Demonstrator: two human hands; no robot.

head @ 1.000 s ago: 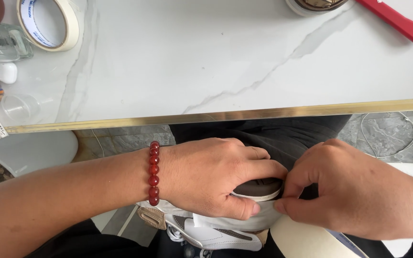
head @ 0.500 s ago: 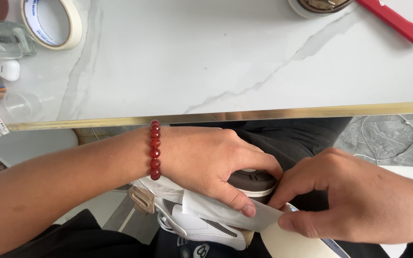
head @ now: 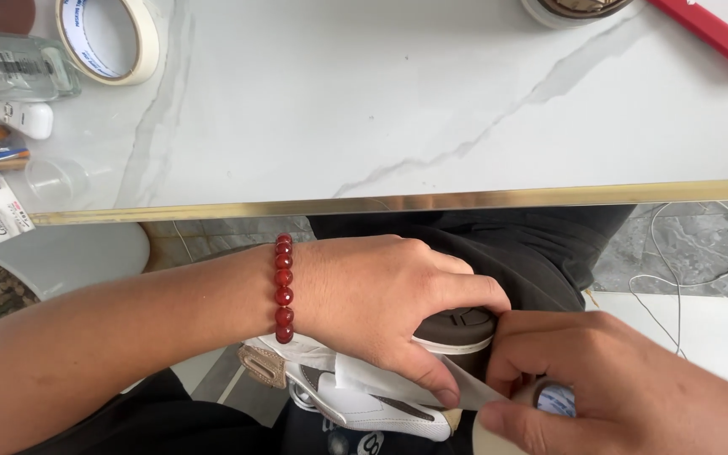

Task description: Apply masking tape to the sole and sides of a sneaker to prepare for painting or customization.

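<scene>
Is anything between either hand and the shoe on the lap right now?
Nothing visible. The left hand already presses down on the white shoe, thumb on the pale tape strip, and the right hand pinches that strip beside the brown sole.

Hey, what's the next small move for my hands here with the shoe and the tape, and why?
Probably press the tape strip flat onto the white shoe with the left hand. The strip runs from the roll in the right hand to the shoe by the dark heel, and the left thumb already rests on it.
</scene>
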